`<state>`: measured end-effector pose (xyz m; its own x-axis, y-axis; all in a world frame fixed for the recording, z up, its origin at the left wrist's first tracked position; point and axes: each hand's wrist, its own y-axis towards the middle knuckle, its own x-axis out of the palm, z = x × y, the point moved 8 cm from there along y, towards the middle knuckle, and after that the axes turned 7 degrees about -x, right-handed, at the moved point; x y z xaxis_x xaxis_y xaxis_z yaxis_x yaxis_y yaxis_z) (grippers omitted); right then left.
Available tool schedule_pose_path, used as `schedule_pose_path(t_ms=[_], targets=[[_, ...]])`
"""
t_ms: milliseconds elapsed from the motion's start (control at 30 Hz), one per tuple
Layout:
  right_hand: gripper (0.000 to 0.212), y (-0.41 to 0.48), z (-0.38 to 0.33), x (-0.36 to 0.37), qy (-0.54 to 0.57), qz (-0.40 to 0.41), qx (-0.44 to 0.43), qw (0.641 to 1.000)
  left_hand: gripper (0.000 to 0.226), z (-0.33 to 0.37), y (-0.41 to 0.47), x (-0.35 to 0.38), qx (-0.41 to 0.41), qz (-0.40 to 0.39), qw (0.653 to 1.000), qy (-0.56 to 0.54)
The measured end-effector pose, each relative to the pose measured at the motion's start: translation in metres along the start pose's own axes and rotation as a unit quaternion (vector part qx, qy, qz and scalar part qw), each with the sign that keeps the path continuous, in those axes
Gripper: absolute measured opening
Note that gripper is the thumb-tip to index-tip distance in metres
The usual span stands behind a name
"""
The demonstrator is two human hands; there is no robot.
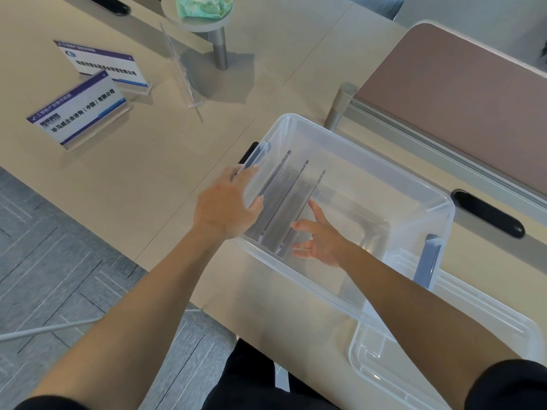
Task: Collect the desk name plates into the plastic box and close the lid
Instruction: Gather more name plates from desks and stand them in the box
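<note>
Right hand (318, 241) is inside the box (426, 202), fingers spread and released, forefinger touching or just beside the nearest of 3 plates in the box (291, 199), which stand on edge in a row, parallel, along the box's left wall. Whether the fingertip truly contacts the plate, cannot tell. Left hand (228, 205) rests on the box's left rim, fingers draped over the wall near the grey latch (262, 152), palm outside, gripping nothing but the rim loosely. Those 3 plates are clear acrylic, thin, flat, with dark-looking edges. Box is translucent plastic, rectangular, rounded corners, smooth; a second grey latch (429, 258) sits on the near right side. Lid (444, 377) is off, clear, ribbed, lying flat under the box's near right corner and the right forearm. On the table (148, 179), beige, matte and seamed, well apart to the far left: 2 plates with printed cards (88, 96), white with purple-blue bands and Chinese text, leaning on clear bases, 1 overlapping the other. Between them and the box stands 1 clear plate (180, 69), seen edge-on. Beyond it a round grey stand (219, 39) holding something green. Brown divider panel (461, 84) at right; 1 black oval grommet (488, 214) just past the box.
</note>
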<state>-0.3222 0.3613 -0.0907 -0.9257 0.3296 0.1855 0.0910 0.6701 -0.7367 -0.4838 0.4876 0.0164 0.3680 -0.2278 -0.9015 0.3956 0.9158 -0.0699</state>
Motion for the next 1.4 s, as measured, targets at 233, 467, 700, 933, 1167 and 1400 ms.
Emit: schedule_pose_path(t_ms=[233, 467, 700, 933, 1167, 1400], targets=[[0.072, -0.022, -0.050, -0.024, -0.320, 0.080, -0.062, 0.942, 0.060, -0.001, -0.002, -0.005, -0.022, -0.043, 0.998, -0.041], [0.015, -0.104, -0.177, 0.034, -0.477, 0.023, -0.295, 0.827, 0.039, -0.006, -0.035, -0.079, -0.124, 0.036, 0.982, -0.137], [0.011, -0.146, -0.200, 0.164, -0.523, -0.081, -0.420, 0.737, 0.022, -0.072, -0.092, -0.150, -0.192, 0.105, 0.956, -0.197], [0.015, -0.122, -0.180, 0.293, -0.560, -0.101, -0.445, 0.692, 0.009, -0.186, -0.134, -0.178, -0.248, 0.128, 0.900, -0.334], [0.016, -0.091, -0.178, 0.367, -0.623, -0.058, -0.422, 0.656, 0.010, -0.288, -0.138, -0.195, -0.270, 0.121, 0.869, -0.396], [0.019, -0.037, -0.212, 0.362, -0.589, -0.023, -0.383, 0.711, 0.010, -0.337, -0.093, -0.203, -0.310, 0.128, 0.837, -0.433]])
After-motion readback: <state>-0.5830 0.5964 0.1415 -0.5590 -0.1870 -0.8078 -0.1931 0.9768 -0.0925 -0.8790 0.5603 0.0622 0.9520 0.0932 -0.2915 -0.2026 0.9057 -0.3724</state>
